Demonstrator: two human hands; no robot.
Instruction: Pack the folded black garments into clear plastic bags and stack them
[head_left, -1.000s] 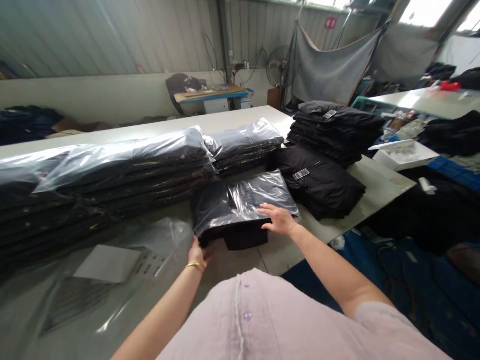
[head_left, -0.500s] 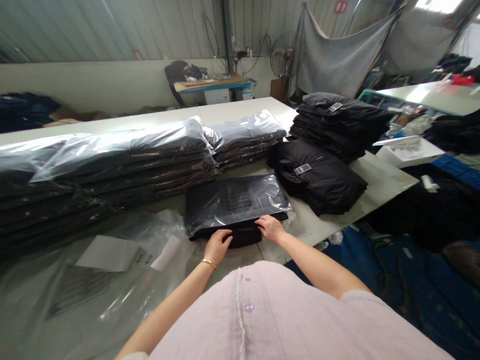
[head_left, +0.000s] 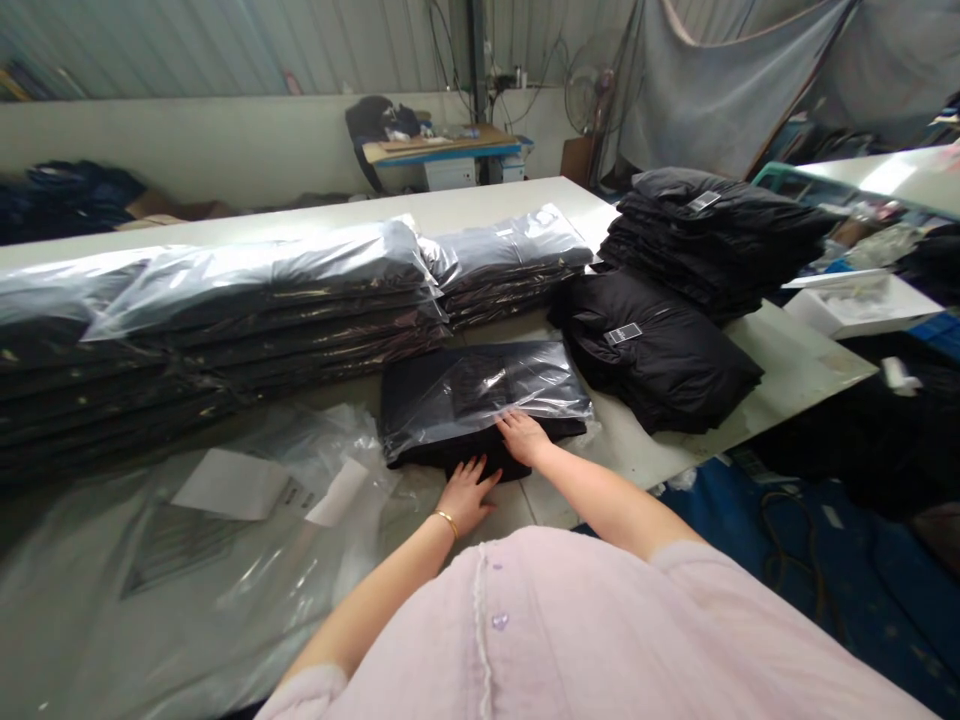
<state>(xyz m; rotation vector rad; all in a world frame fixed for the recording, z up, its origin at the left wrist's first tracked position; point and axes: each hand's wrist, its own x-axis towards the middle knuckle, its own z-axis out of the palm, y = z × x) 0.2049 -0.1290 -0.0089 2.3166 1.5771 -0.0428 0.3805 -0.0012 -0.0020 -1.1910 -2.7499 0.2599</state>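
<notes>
A folded black garment (head_left: 559, 428) lies on the table in front of me, mostly inside a clear plastic bag (head_left: 427, 425). Its near edge sticks out of the bag's mouth. My left hand (head_left: 465, 495) rests on that protruding edge with fingers spread, a gold bangle at the wrist. My right hand (head_left: 525, 438) lies across the edge of the plastic, its fingers stretched out over the bag. The undersides of both hands are hidden.
Bagged black garments (head_left: 300, 290) are piled along the left and behind. Unbagged black garments with tags (head_left: 660, 345) lie to the right. Loose clear bags (head_left: 255, 590) and white paper (head_left: 229, 485) cover the left front. A white box (head_left: 862, 300) stands far right.
My left hand has opened from a pinch and spread over the protruding garment. My right hand has moved slightly further onto the bag. The camera view has shifted a little.
</notes>
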